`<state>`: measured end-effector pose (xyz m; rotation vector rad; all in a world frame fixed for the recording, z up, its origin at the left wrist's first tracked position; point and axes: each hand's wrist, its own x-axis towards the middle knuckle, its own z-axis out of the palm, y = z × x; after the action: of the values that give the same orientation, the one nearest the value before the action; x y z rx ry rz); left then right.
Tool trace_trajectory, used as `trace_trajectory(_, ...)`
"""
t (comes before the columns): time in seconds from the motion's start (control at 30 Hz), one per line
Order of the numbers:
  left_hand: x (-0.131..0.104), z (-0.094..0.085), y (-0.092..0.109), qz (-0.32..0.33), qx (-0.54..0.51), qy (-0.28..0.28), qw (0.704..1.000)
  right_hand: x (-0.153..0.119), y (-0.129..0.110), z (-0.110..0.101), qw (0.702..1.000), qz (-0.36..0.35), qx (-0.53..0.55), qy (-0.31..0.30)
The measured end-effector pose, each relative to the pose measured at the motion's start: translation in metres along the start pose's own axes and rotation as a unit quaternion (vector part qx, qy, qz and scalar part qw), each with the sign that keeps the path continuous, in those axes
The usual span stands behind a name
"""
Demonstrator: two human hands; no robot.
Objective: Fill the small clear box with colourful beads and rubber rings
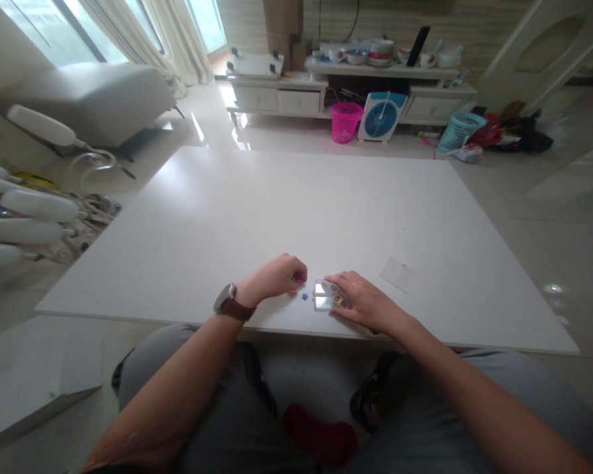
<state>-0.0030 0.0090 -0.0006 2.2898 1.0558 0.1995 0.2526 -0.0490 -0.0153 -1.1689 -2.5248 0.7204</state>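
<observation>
My left hand [282, 275], with a brown-strapped watch [226, 299] on its wrist, is closed over small colourful pieces whose shape is too small to tell. Just right of it a small blue piece [305, 297] lies on the white table [296, 204]. A small clear divided box [323, 295] sits beside that piece, near the table's front edge. My right hand [358, 299] grips the box from its right side, fingers at the far edge and thumb at the near one. Ring-like items show in the box's right part, partly hidden by the hand.
A flat clear lid-like piece [397, 274] lies on the table to the right of my right hand. Past the far table edge stand a pink basket [346, 123], a blue fan [381, 117] and a low cabinet [299, 101]. White padded chair parts [39, 205] are at the left.
</observation>
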Motion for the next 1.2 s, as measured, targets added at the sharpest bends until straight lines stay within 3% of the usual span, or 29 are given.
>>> trace_trajectory(0.3,0.001,0.001,-0.006,-0.001,-0.005,0.025,1.000,0.002,0.004,-0.001,1.000,-0.009,-0.004,-0.015)
trace_trajectory(0.6,0.001,-0.005,0.003,-0.012,0.000,0.028,1.000,0.000,0.003,0.000,1.000,-0.007,-0.005,-0.004)
trace_trajectory(0.9,0.005,0.002,0.004,0.000,-0.024,0.032,0.999,-0.001,0.002,0.001,1.000,-0.004,-0.020,-0.009)
trace_trajectory(1.03,0.003,0.000,0.011,0.001,-0.104,0.021,0.994,0.001,-0.001,-0.003,1.000,-0.016,-0.023,0.014)
trace_trajectory(1.2,0.000,0.002,0.022,-0.028,-0.272,-0.003,0.962,0.005,-0.010,-0.004,0.992,-0.056,0.036,0.104)
